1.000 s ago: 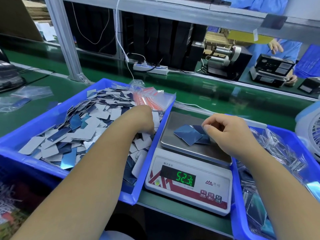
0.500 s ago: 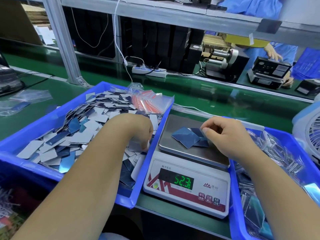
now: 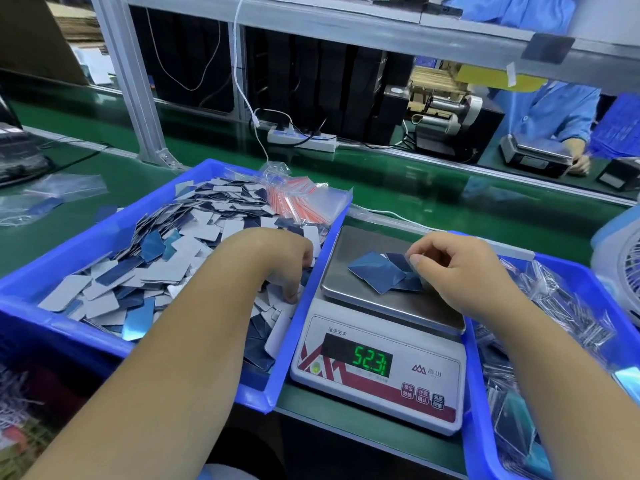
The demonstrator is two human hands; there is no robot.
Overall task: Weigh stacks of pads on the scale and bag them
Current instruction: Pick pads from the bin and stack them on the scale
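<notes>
Viewed from the head camera, looking down over a green work surface (image 3: pixel 398 188).

Centre: sitting between two blue bins, a white digital scale (image 3: pixel 379 368) with a steel platter, its green display (image 3: pixel 369 361) showing 52.3.

On the platter: lying in a loose, fanned overlap rather than a squared stack, a few blue pads (image 3: pixel 379 273).

Right hand (image 3: pixel 460 271): hovering over the right part of the platter, fingers curled, thumb and forefinger pinching the near edge of the top pad.

Left hand (image 3: pixel 277 261): reaching down into the left bin (image 3: pixel 86 237), fingers bent into the heap of loose pads (image 3: pixel 145 268) at the bin's right side, just beside the scale; fingertips partly buried, so impossible to tell whether gripping any pad.

In the left bin: lying mixed, grey-white backs and blue faces turned every way; resting on the far right corner of the heap, a bundle of clear zip bags (image 3: pixel 298 199) with red seal strips.

Right bin (image 3: pixel 485 410): holding filled clear bags (image 3: pixel 540 306), heaped against one another.

Far right: showing partly at the frame edge, a small fan (image 3: pixel 623 271).

Beyond the belt: working at a second scale (image 3: pixel 533 155), another person in a blue coat (image 3: pixel 550 109); lying at the foot of the frame post, a white power strip (image 3: pixel 301 140).
</notes>
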